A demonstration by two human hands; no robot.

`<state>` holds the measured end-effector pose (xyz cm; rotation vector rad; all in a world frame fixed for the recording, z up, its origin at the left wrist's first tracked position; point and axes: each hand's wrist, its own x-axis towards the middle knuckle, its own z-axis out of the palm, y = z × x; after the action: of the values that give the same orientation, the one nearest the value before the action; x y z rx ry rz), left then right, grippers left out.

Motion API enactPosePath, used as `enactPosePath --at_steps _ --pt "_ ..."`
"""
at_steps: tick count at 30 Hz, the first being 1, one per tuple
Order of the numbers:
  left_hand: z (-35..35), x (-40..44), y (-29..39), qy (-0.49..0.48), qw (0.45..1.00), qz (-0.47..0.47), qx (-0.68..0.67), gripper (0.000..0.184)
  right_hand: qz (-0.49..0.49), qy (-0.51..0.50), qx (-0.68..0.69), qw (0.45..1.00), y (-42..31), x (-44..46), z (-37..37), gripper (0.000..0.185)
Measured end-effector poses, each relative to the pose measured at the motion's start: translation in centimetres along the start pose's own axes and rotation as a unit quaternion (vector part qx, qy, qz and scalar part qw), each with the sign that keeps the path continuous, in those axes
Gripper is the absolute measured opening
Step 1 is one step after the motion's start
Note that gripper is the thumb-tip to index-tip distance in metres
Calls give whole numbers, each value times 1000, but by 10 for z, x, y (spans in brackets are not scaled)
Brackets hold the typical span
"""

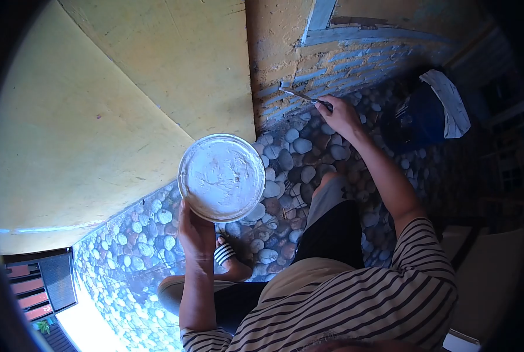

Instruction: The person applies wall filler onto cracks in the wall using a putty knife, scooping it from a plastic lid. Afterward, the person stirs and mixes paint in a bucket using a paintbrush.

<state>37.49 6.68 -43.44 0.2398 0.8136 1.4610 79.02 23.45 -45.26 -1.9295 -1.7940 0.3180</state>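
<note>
My left hand [196, 233] holds a round lid [222, 177] from below at its near edge, its pale inner face turned up and smeared with whitish paste. Up and to the right, my right hand [339, 115] grips the handle of a thin brush-like tool [300, 94]. The tool's tip, with some pale stuff on it, is at the low brick-patterned part of the wall [338, 64], where bluish-grey strips run between yellowish ones. Whether the tip touches the wall I cannot tell.
A dark blue bucket [417, 120] with a whitish cloth or sack [447, 102] over its rim stands at the right. Yellow panels [127, 88] rise at the left. The floor [139, 246] has a pebble pattern. My bent legs and a striped sandal [224, 253] are below.
</note>
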Motion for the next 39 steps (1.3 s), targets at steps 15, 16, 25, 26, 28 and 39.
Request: enactPosePath --at_steps 15,16,25,26,28,39 --pt "10 -5 -4 -20 1000 -17 -10 42 -30 -33 -97 994 -39 27 -60 35" --pt "10 -5 -4 -19 1000 -16 -10 42 -27 -52 -110 992 -43 29 -61 34" --pt "14 -9 -5 12 1000 -20 1 43 -62 -135 -248 957 -88 87 -51 32" --pt "15 -9 -6 12 1000 -19 3 44 -68 -130 -251 957 -100 93 -54 28" --pt "15 -9 -8 11 1000 -22 6 44 -68 -125 -254 957 -122 103 -55 25" --pt "17 -6 -9 -2 999 -35 0 43 -135 -103 -327 930 -152 104 -82 25"
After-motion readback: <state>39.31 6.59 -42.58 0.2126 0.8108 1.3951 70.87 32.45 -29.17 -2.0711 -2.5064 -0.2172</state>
